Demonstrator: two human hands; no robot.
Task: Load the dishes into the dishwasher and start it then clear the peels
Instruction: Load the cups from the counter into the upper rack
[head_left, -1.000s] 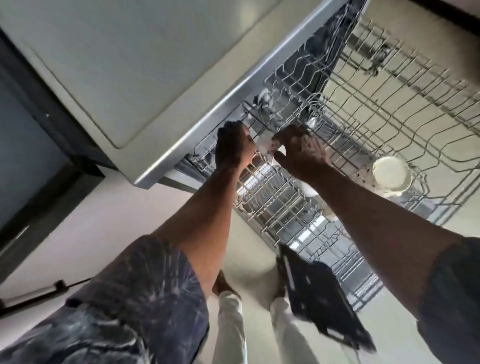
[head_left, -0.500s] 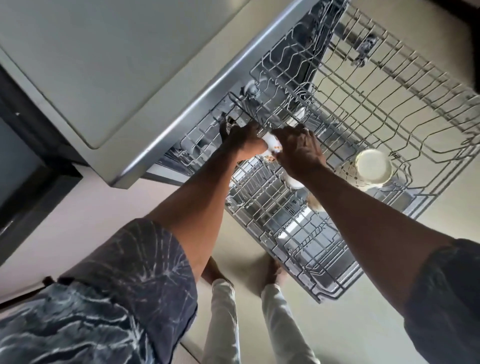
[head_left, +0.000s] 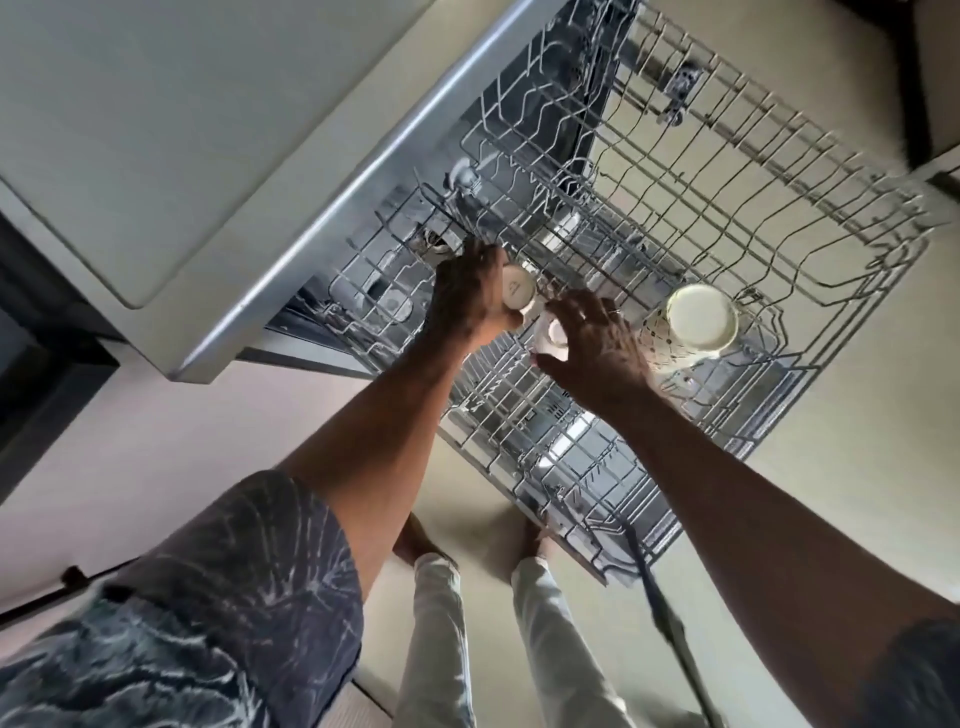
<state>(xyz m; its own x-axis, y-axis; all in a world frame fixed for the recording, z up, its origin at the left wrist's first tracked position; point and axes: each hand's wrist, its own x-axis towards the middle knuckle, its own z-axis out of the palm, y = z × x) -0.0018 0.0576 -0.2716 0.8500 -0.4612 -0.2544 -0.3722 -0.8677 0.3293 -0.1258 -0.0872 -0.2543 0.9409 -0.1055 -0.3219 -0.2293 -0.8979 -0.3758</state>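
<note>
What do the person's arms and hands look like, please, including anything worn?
The left sleeve and right sleeve are short, dark blue-grey with pale streaks; nothing is worn below them. The left hand and right hand wear no gloves; the right may carry a thin ring.

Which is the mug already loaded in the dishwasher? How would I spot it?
Find the pulled-out upper rack; look right of the person's right hand. The mug stands upside down there, pale round base up. Unlike the small white cup in the left hand, it is bigger with a dotted side.
</note>
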